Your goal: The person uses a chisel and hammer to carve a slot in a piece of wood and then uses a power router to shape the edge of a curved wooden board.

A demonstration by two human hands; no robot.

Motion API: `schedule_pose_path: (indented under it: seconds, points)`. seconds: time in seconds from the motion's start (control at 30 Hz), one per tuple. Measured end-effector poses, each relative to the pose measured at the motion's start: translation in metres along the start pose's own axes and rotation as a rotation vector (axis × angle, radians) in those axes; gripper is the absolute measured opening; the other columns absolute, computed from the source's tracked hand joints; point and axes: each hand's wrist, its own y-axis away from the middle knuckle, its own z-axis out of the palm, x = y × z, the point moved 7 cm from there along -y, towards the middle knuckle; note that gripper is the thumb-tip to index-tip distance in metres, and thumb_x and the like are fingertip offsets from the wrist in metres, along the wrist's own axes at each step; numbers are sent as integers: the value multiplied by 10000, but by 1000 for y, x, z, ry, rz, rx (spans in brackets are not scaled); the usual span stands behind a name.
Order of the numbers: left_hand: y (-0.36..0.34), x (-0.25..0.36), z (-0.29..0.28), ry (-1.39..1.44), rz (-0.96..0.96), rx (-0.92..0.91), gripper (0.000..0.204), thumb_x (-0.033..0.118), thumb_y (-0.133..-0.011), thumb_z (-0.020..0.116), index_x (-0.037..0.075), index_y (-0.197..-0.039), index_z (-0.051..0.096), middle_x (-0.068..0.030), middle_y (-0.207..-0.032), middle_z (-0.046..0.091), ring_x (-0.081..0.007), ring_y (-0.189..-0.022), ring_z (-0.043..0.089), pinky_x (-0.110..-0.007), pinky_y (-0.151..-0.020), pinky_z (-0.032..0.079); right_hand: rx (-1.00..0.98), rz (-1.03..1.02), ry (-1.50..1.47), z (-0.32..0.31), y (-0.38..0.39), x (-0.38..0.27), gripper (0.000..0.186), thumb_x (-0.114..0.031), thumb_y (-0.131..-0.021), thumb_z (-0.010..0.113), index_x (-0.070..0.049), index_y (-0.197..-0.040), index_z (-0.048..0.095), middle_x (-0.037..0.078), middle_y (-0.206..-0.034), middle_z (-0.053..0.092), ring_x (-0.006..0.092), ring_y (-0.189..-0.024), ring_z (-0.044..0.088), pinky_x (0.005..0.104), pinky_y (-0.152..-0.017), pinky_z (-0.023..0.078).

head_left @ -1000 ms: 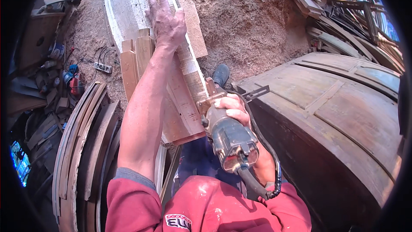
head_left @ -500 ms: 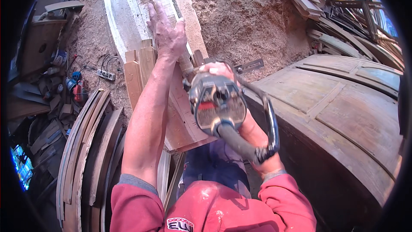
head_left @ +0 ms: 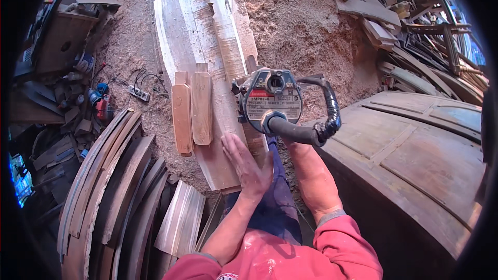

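Note:
A corded power tool with a round dark motor housing and a thick cable stands at the right edge of a long board. My right hand holds the tool from behind and below; the housing hides its fingers. Flat on the board's near end lies my left hand, fingers stretched and holding nothing. Two short wood blocks, one reddish-brown and one lighter, rest along the board's left side. A whitish worn strip of wood runs along its far part.
Wood shavings cover the ground beyond the board. A large panelled wooden piece stands on the right. Curved planks lean at the left, near a power strip with cords. Scrap lumber is piled at the far right.
My left hand has drawn back from the board's far part to its near end. The tool has moved slightly up and right in view, its side label now facing up more clearly.

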Motion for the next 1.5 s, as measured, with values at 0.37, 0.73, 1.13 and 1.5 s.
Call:
schedule_pose_path:
  seconds: [0.37,0.73,1.13,1.5]
  points:
    - [-2,-13,16,14,82,-41,1102,216,-729,775,-141,-1534,113,-354,-1587,160,-552,-1515,99,-654,-1232,68,-71,31,14,4,-1,12,612,-237,-756,847,-38,-1276,594,137,-1192,643,289,-1093,635,421,-983,496]
    - [-5,-17,16,-35,95,-99,1115,223,-710,774,-158,-1518,106,-352,-1572,167,-552,-1507,130,-647,-1237,94,-320,-21,345,30,-22,54,519,-201,-726,865,-64,-1191,680,90,-1132,697,243,-1044,670,395,-972,519]
    - [-7,-22,10,-3,107,-125,1107,217,-716,771,-177,-1511,109,-358,-1573,160,-555,-1507,131,-623,-1247,105,-86,83,247,42,-123,69,621,-275,-716,918,-53,-1218,629,103,-1149,683,214,-1014,679,380,-904,559]
    - [-8,-23,8,30,102,-163,1129,225,-706,788,-174,-1511,104,-370,-1565,155,-555,-1508,116,-614,-1251,88,12,153,139,52,-179,88,840,-293,-699,929,-17,-1328,445,159,-1227,600,290,-1095,652,418,-920,563]
